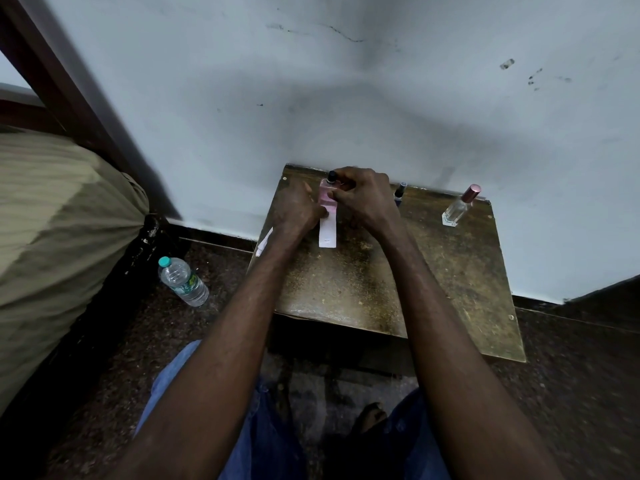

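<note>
Pink bottle (pixel 326 192) stands at the far edge of the bench (pixel 346 289), close to the wall (pixel 346 98). A white paper strip (pixel 328 232) trails from it onto the bench top. Right hand (pixel 363 199): fingers curled round the bottle's upper part, near the black cap. Left hand (pixel 298 209): fingers pinching the strip's top where it meets the glass.

Risks, as judged:
- The strip may go on crooked or creased if the bottle turns in the grip.
- A pull on the strip could tip the bottle toward the wall.
- A sweep of the forearm could topple the dark bottle (pixel 400 192) just beside the right hand, or the clear bottle (pixel 458 209) farther right.

Surface: worn, stained wood, with a paper scrap (pixel 265 241) at its left edge.

Room: scuffed pale wall, a speckled dark floor (pixel 571 375) with a water bottle (pixel 183 280) on it, and a bed (pixel 52 220) at left.
</note>
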